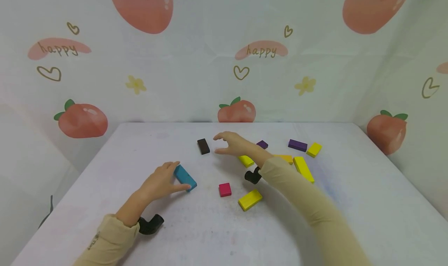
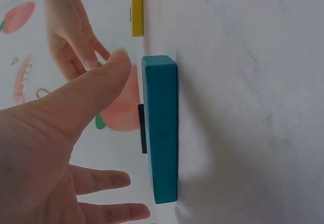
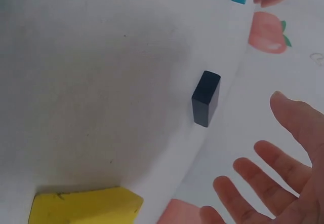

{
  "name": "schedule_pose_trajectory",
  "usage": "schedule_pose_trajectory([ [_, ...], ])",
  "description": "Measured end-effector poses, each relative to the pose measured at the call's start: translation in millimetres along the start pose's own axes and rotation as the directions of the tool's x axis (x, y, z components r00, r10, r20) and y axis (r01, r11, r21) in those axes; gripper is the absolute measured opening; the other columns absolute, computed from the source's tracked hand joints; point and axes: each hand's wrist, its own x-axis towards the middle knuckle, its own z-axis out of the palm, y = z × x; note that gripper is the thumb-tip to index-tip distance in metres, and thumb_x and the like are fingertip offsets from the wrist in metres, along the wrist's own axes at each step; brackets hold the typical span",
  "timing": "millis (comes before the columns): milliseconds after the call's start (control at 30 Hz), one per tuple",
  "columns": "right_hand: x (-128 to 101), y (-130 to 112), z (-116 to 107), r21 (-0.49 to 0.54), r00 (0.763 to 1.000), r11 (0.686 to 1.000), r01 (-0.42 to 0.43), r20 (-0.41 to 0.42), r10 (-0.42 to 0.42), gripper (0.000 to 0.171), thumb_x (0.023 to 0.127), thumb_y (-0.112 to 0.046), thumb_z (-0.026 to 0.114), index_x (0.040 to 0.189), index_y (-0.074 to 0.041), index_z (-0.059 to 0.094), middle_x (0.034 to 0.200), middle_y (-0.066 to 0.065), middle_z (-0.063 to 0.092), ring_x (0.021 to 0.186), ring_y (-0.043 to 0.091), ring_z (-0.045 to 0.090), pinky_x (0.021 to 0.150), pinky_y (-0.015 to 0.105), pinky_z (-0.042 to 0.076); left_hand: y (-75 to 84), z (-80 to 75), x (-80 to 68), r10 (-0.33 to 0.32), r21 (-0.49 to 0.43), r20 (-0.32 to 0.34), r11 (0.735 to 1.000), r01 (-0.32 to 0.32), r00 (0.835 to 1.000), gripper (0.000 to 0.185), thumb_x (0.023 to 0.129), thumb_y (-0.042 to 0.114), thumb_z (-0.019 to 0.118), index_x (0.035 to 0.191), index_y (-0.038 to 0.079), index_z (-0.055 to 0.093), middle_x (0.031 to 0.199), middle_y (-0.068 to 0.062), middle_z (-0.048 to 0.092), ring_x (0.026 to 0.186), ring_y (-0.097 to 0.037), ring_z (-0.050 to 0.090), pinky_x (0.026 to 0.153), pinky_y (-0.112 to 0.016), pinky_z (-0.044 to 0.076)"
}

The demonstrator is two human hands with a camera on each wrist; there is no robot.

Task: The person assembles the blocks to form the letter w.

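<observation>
My left hand (image 1: 167, 179) lies round a blue block (image 1: 185, 177) on the white table (image 1: 147, 149). Its thumb runs along the near side and its fingertips reach the far end. From the left wrist the thumb (image 2: 98, 89) nears the top of the blue block (image 2: 161, 127), and the other fingers stay straight and apart from it. My right hand (image 1: 224, 144) hovers open with spread fingers just right of a dark brown block (image 1: 203, 146) and does not touch it. The right wrist view shows that dark block (image 3: 205, 98) beyond the spread fingers (image 3: 263, 181).
Loose blocks lie on the right half: a red one (image 1: 225, 189), yellow ones (image 1: 250, 200) (image 1: 303, 168) (image 1: 314, 149) (image 1: 246, 161), two purple ones (image 1: 297, 145) (image 1: 262, 144). Peach-patterned cloth walls (image 1: 224, 83) close off the back and sides of the table.
</observation>
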Motion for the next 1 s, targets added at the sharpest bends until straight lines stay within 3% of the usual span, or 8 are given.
schedule_pose_trajectory([
  [567, 29.6, -4.3, 13.1, 0.042, 1.000, 0.999, -0.009, -0.001, 0.009, 0.049, 0.089, -0.024, 0.063, 0.132, -0.007, 0.049, 0.137, 0.010, 0.051, 0.127, 0.025, 0.046, 0.108, 0.038, 0.038, 3.7, 7.3, 3.9, -0.005, 0.093, -0.001, 0.996, 0.005, 1.000, 0.081, 0.074, 0.048, 0.072, 0.128, -0.008, 0.049, 0.123, -0.030, 0.053, 0.105, -0.041, 0.056, 0.086, -0.050, 0.050],
  [1000, 47.2, -13.8, 23.2, -0.013, 0.999, 0.999, -0.041, 0.034, 0.041, 0.051, 0.089, -0.020, 0.062, 0.136, -0.007, 0.044, 0.142, 0.010, 0.046, 0.135, 0.023, 0.039, 0.115, 0.035, 0.028, 9.9, 4.8, 1.3, -0.033, 0.144, 0.004, 0.989, 0.032, 0.999, 0.081, 0.073, 0.049, 0.073, 0.128, -0.006, 0.051, 0.112, -0.027, 0.054, 0.093, -0.035, 0.056, 0.076, -0.048, 0.052],
])
